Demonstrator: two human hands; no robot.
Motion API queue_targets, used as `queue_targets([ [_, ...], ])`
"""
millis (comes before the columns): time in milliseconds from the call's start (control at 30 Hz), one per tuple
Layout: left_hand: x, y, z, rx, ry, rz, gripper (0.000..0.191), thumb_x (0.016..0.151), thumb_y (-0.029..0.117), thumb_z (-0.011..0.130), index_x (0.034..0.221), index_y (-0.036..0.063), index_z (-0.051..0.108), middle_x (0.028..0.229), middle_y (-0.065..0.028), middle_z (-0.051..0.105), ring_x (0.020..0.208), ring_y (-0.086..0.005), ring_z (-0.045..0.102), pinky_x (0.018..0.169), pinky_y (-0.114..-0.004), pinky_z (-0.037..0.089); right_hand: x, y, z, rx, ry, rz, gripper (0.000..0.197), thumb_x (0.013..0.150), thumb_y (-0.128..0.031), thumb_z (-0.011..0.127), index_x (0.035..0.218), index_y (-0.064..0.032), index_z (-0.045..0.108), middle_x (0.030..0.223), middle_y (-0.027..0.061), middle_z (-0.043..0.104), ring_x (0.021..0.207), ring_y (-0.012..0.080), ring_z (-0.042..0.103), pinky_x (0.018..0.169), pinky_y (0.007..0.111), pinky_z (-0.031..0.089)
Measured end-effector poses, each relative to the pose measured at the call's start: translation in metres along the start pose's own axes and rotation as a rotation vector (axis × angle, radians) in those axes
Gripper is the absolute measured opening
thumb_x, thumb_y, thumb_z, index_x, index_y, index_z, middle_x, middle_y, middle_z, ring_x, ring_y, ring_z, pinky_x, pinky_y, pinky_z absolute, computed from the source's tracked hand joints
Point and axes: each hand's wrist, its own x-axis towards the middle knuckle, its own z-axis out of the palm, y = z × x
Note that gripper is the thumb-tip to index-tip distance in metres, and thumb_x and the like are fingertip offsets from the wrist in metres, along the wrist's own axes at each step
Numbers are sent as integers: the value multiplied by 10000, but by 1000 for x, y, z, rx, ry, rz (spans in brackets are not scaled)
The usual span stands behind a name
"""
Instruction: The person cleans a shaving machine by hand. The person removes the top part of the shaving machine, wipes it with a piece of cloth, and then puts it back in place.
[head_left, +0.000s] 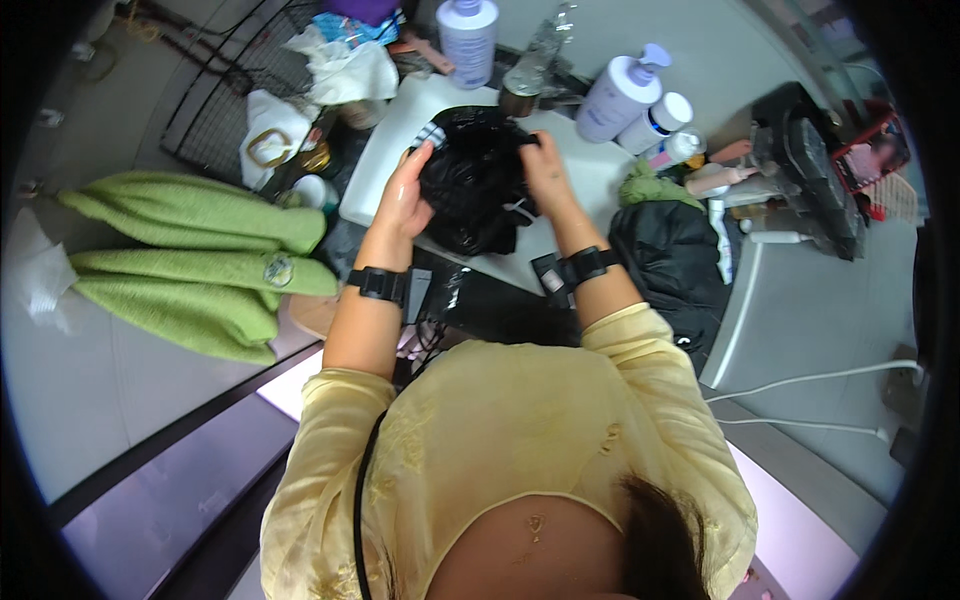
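A wet, black garment (472, 184) with a small striped part and a white string hangs bunched between my hands over a white washbasin (375, 169). My left hand (406, 193) grips its left edge, thumb up beside the striped part. On the other side my right hand (544, 171) holds the garment's upper right edge, fingers curled round the cloth. Both hands look wet. Behind the garment stands the basin's faucet (521, 90), partly hidden. Whether the cloth touches the basin's bottom cannot be told.
Pump bottles (469, 45) and smaller bottles (670, 112) line the basin's back. Green towels (202, 277) hang at left, near a black wire basket (217, 112). At right lie a black cloth item (664, 240), a toothpaste tube (720, 240) and white cables (810, 379).
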Motion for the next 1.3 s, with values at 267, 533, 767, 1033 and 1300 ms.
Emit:
queue_targets([
  [267,35,-71,40,78,215,-37,418,900,391,410,1076,36,545,1033,-115,587,930,-242,571,822,-356,456,11,-27,26,-322,190,-285,375,806,-321,532,966,15,480,839,263,579,806,424,551,690,450,431],
  [533,35,-63,13,-38,331,-309,461,888,418,389,1125,45,522,1116,-113,553,994,-250,532,868,-357,422,-22,-28,35,-511,-130,-411,341,792,-315,532,861,13,472,780,253,573,746,435,548,630,472,423],
  [767,12,-34,45,-19,118,102,347,877,331,478,1035,38,576,1007,-86,610,913,-222,580,824,-341,456,32,19,1,-398,202,-149,683,815,-516,464,1165,70,444,1148,278,490,1097,394,454,938,407,345],
  [1033,-5,-1,47,357,109,527,251,888,188,492,1087,36,471,965,-27,541,880,-119,503,815,-261,395,-18,72,5,248,124,754,673,789,-466,530,1182,66,404,1141,233,498,1082,360,467,882,465,396],
  [1300,-24,15,30,715,209,816,193,845,185,546,874,6,613,908,-53,533,953,-137,446,818,-261,363,-2,19,-27,565,239,369,98,782,-152,500,788,-56,521,700,57,533,539,182,507,467,280,426],
])
